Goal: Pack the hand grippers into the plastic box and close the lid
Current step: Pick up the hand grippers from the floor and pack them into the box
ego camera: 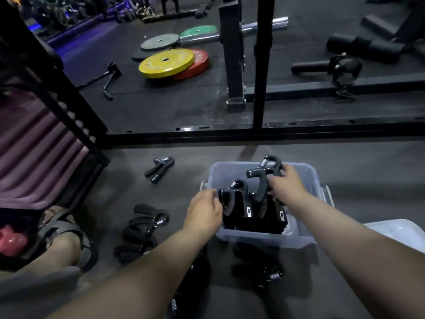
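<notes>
A clear plastic box (232, 238) sits on the grey floor in front of me with several black hand grippers standing inside it. My left hand (203, 211) grips one black hand gripper (236, 199) at the box's left side. My right hand (287, 184) holds another hand gripper (264, 173) by its handle above the far part of the box. More hand grippers lie on the floor: one alone (158, 169) to the far left, a pile (140, 233) at my left, and a few (262, 265) just before the box. The lid (400, 233) lies at the right.
My sandalled foot (64, 236) rests at the left beside a pink object (11, 240). A black rack frame (253, 132) crosses the floor beyond the box. Coloured weight plates (170, 62) and a barbell (230, 32) lie further back. Purple mats (34, 146) are stacked at the left.
</notes>
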